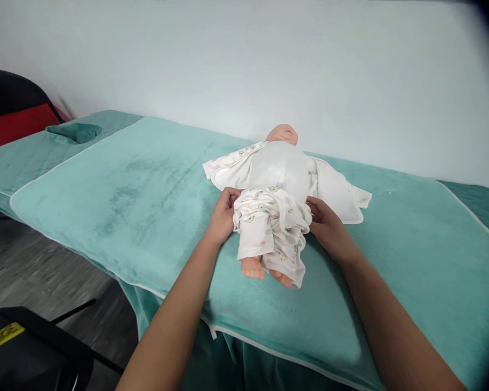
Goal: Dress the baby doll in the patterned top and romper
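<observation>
A baby doll lies on its back on the green-covered bed, its feet towards me. Its printed white top is spread open to both sides, baring the pale torso. Patterned baby trousers cover the legs, bunched at the hips, with both feet showing below the cuffs. My left hand grips the waistband at the left hip, fingers curled. On the opposite hip my right hand is closed at the edge of the trousers, its fingertips partly hidden by the cloth.
A white wall runs along the bed's far side. The bed has a face hole at the left end. A black and red chair stands beyond it, and a black chair with a yellow label is at lower left.
</observation>
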{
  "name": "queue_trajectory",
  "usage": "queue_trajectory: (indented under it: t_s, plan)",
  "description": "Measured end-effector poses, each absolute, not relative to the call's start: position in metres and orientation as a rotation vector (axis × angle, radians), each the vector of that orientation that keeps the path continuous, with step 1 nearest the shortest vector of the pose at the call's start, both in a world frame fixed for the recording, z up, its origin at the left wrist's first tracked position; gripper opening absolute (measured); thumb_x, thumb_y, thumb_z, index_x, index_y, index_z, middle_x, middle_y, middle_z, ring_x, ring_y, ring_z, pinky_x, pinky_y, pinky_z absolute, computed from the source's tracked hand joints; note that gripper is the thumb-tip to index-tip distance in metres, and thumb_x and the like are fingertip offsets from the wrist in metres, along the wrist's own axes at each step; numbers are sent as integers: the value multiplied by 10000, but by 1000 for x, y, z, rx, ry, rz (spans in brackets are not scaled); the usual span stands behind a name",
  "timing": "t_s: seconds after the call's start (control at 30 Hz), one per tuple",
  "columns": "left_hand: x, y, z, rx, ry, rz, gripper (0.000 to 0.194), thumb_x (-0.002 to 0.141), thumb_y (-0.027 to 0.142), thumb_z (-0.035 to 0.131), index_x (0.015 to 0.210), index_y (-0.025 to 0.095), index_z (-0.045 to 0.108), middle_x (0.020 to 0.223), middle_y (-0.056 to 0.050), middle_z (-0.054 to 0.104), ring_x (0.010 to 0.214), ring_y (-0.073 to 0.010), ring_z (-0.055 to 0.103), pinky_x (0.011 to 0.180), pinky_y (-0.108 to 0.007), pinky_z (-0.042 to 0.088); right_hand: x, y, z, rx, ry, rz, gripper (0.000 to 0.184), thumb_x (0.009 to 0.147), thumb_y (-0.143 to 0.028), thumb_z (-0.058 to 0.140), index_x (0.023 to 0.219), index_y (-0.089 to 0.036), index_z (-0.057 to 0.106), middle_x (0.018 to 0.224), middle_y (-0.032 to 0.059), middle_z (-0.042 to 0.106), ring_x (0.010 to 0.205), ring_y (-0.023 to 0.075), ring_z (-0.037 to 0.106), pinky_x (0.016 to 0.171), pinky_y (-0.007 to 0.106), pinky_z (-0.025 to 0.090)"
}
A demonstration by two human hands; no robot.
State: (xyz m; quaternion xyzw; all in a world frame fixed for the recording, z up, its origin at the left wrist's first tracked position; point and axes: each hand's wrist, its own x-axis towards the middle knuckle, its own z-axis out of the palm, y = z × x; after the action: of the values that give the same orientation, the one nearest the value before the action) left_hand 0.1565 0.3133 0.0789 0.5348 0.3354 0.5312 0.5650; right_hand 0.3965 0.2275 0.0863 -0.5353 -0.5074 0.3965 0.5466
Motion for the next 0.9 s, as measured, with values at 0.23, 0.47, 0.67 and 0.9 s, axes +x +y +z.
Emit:
queue_trajectory:
  t_s: [0.23, 0.47, 0.67, 0.9]
  plan:
    - [165, 325, 74, 1215, 894, 1529, 197, 766, 178, 683, 905, 216, 548, 815, 30, 565, 735, -111, 510, 662, -225, 405, 382, 246, 95, -1408, -1090, 857, 282, 814, -291, 649, 1071, -224, 742, 764, -27, 642, 596, 108, 439, 543, 245, 338]
    - [158, 325, 74, 967, 733, 1101, 280, 681, 218, 745, 948, 177, 669, 832, -7, 700, 733, -151, 635, 640, -248, 461, 389, 250, 81, -1310, -1161, 880, 214, 830, -313, 677, 1026, -254, 740, 956, -12, 734, 779, 165, 604, 668, 266, 444]
    - [153, 319, 78, 1030, 584, 933, 453, 630, 165, 821, 1067, 178, 702, 1008, -68, 759, 999, -251, 702, 861, -346, 550, 391, 248, 82, -1212, -1220, 953, 309, 743, -242, 779, 1039, -262, 693, 958, -11, 737, 797, 164, 621, 663, 264, 459]
    - [156, 321, 72, 1053, 603, 1014, 367, 645, 198, 836, 987, 175, 704, 973, -52, 758, 959, -226, 707, 806, -312, 559, 390, 251, 79, -1223, -1135, 884, 196, 775, -286, 724, 966, -239, 725, 944, 1, 742, 742, 155, 601, 603, 262, 418]
